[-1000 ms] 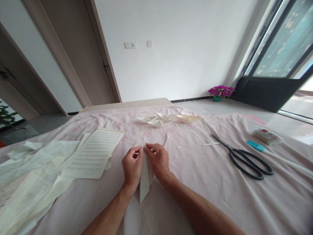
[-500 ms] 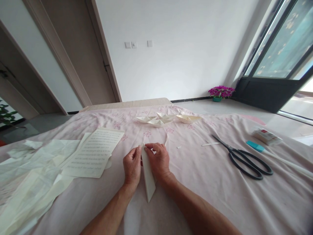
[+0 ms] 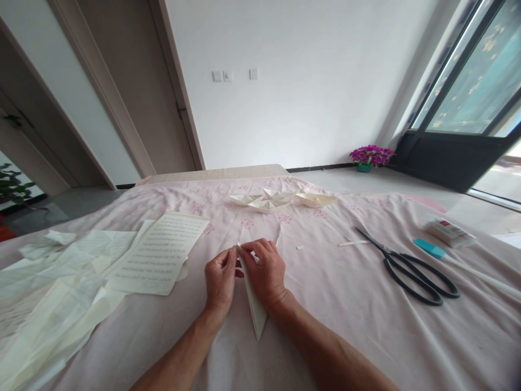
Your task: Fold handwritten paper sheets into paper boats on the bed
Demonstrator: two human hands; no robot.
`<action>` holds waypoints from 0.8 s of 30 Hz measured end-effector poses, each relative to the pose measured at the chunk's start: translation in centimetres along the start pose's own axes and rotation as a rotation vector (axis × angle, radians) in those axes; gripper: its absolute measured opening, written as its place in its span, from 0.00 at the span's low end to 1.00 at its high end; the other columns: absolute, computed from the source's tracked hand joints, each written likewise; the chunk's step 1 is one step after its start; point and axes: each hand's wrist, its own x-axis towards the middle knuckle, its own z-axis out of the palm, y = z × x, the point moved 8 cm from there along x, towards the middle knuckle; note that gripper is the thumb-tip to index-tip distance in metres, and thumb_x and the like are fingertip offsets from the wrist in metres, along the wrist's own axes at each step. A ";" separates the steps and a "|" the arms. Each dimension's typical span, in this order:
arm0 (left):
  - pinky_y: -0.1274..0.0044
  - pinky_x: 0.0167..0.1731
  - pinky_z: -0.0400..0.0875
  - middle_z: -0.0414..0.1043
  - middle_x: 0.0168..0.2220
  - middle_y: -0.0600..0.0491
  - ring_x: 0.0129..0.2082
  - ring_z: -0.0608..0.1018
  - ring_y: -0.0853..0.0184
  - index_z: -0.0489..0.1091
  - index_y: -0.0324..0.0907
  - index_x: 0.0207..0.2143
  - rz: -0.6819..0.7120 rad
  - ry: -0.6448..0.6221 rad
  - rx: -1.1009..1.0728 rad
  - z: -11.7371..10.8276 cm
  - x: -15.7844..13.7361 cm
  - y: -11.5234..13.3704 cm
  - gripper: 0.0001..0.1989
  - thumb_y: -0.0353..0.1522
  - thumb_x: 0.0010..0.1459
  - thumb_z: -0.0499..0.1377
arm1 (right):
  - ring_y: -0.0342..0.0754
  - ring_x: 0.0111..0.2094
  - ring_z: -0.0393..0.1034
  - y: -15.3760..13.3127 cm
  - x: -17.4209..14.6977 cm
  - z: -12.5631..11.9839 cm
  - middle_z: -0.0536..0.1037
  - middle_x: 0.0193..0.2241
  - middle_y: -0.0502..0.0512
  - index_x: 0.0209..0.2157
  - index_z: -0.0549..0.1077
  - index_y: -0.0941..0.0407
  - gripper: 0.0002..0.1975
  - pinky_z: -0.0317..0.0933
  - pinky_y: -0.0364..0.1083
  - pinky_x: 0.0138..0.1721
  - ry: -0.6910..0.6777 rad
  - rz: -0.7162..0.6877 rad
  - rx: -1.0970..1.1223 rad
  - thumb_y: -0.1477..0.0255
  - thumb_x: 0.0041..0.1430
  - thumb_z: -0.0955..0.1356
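Here, in the head view, the fingers of the left hand [image 3: 220,278] and of the right hand [image 3: 267,271] are clamped on the far tip of a folded paper [image 3: 255,314], which is between both hands, its near end slanting to the right. Farther away stand paper boats [image 3: 269,205]; a text sheet [image 3: 163,252] lies at left, scissors [image 3: 385,248] at right.

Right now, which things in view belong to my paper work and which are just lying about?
Seemingly in the job:
folded paper, held by left hand and right hand
loose sheets
paper boats
probably scissors

Seemingly just lying about:
purple flowers on the floor
blue-ended stick
small pack
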 end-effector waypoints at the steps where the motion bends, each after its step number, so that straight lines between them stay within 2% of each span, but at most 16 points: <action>1: 0.80 0.18 0.71 0.73 0.26 0.51 0.21 0.74 0.69 0.75 0.35 0.36 0.003 -0.001 0.006 0.0 0.0 0.1 0.22 0.45 0.55 0.56 | 0.45 0.35 0.65 0.0 0.0 0.0 0.76 0.31 0.48 0.30 0.76 0.51 0.06 0.56 0.42 0.37 -0.004 0.013 0.000 0.68 0.60 0.67; 10: 0.79 0.21 0.72 0.75 0.26 0.52 0.21 0.74 0.69 0.76 0.36 0.36 0.067 -0.004 0.117 -0.2 0.2 0.0 0.20 0.44 0.56 0.55 | 0.44 0.34 0.67 1.9 -0.2 0.8 0.76 0.30 0.47 0.29 0.76 0.50 0.07 0.57 0.42 0.35 -0.039 0.192 0.094 0.65 0.57 0.67; 17: 0.80 0.21 0.70 0.71 0.20 0.55 0.19 0.74 0.69 0.76 0.38 0.35 0.077 -0.023 0.176 -0.3 0.3 -0.2 0.19 0.44 0.57 0.54 | 0.43 0.30 0.70 2.9 -0.6 1.9 0.78 0.28 0.46 0.30 0.74 0.52 0.10 0.58 0.41 0.31 -0.151 0.356 0.290 0.65 0.58 0.64; 24: 0.80 0.21 0.69 0.70 0.19 0.56 0.19 0.74 0.68 0.76 0.38 0.33 0.088 -0.014 0.199 -0.4 0.2 -0.1 0.18 0.44 0.57 0.55 | 0.44 0.31 0.69 2.8 -0.7 1.0 0.76 0.30 0.48 0.35 0.71 0.52 0.09 0.56 0.42 0.31 -0.114 0.375 0.142 0.63 0.56 0.65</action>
